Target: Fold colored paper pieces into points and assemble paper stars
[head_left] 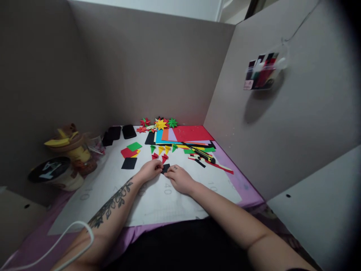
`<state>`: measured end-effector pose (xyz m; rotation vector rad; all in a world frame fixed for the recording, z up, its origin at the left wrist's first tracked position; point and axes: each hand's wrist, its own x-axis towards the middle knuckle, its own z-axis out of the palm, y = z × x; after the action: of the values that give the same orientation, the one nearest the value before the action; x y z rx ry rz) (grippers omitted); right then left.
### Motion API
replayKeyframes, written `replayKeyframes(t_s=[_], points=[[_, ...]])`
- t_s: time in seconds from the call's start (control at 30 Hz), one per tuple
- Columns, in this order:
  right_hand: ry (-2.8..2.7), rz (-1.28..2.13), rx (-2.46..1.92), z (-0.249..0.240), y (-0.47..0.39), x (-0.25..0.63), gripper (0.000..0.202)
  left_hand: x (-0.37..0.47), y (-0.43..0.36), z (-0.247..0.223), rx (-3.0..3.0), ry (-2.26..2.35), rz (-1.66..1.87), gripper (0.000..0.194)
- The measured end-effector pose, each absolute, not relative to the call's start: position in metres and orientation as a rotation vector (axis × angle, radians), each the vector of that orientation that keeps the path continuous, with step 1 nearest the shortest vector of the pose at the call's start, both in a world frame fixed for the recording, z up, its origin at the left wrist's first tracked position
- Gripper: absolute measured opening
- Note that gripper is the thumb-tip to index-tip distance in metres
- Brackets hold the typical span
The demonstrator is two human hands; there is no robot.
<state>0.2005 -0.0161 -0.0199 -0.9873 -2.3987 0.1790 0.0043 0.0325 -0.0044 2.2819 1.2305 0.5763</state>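
Note:
A small black piece of paper (166, 169) lies between my hands, low over the white sheet. My left hand (151, 169) pinches its left side, and my right hand (179, 177) has its fingers closed on the right edge. Just beyond sit folded paper pieces: two red ones (164, 158), with yellow ones (161, 150) and green ones (152, 149) in a row behind them. To the left is a black paper square (129, 163), near overlapping red (128, 152), green (134, 146) and yellow squares.
Colored sheets (191, 133) are stacked at the back, beside folded paper stars (161, 124). A yellow-black utility knife (204, 154) lies on paper strips at right. Pots (76, 150) and a black-lidded tub (50, 169) stand left. A clear holder (265, 73) hangs on the right panel. A white cable (91, 235) crosses my left arm.

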Motion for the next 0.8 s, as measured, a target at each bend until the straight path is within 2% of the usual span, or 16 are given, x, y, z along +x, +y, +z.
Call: replayKeyframes(t_s=[0.2,0.43,0.67,0.8], points=[[-2.291,0.140,-0.959,-0.024,-0.012,0.209,0.024,0.001,0.035,-0.007,2.236,1.205,0.584,0.020],[-2.358,0.131,-0.944,-0.022,-0.009,0.207,0.037,0.000,0.034,-0.007,2.230,1.197,0.663,0.024],[-2.329,0.120,-1.042,-0.021,-0.008,0.207,0.027,0.001,0.031,-0.004,2.286,1.225,0.651,0.026],[-2.421,0.084,-1.053,-0.021,-0.004,0.208,0.037,0.000,0.033,-0.007,2.264,1.211,0.663,0.029]])
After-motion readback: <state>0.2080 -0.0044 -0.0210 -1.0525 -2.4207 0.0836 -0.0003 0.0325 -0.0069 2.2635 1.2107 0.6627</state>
